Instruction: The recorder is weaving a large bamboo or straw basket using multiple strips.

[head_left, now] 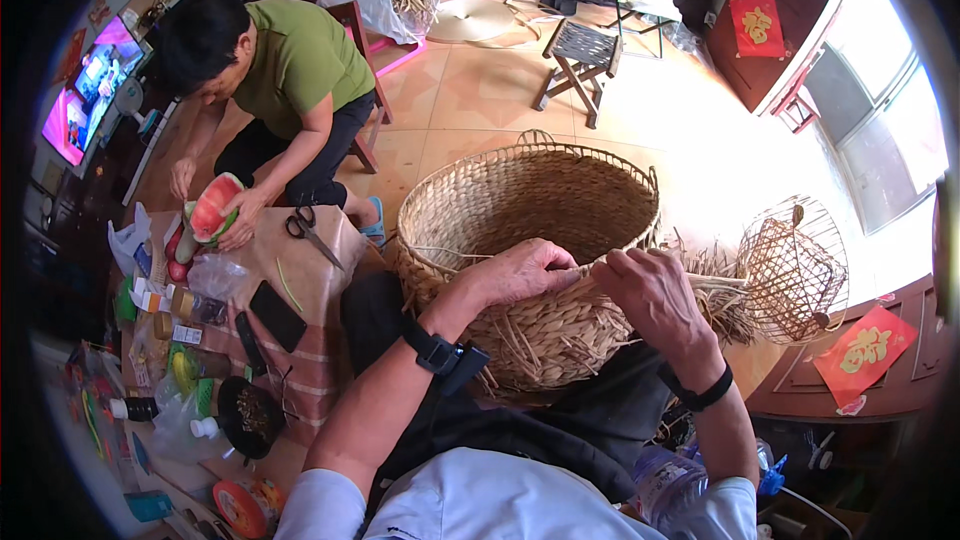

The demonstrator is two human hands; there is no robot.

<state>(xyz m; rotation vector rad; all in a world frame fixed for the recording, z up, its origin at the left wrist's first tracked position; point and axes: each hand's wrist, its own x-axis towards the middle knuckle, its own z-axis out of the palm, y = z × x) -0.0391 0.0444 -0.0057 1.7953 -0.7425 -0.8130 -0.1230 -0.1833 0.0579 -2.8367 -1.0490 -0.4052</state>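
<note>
A large round woven straw basket (530, 190) leans in my lap, its opening facing up and away, with a wire-like rim and small loop handles. My left hand (525, 272) is closed on the basket's near rim, thumb and fingers pressed together over the edge. Just to its right, my right hand (648, 292) pinches a straw strand at the same rim; its fingertips are partly hidden. Straw stalks (715, 283) stick out to the right beyond that hand. Loose straw ends poke from the basket's near outer wall. Black bands circle both wrists.
At left, another person (300, 70) holds a cut watermelon (212, 208) over a cloth-covered table (325, 305) bearing scissors (312, 234), a phone (277, 316) and jars. An open-frame basket (795, 270) stands at right. Beyond are a folding stool (582, 55) and a straw-filled bag (385, 2).
</note>
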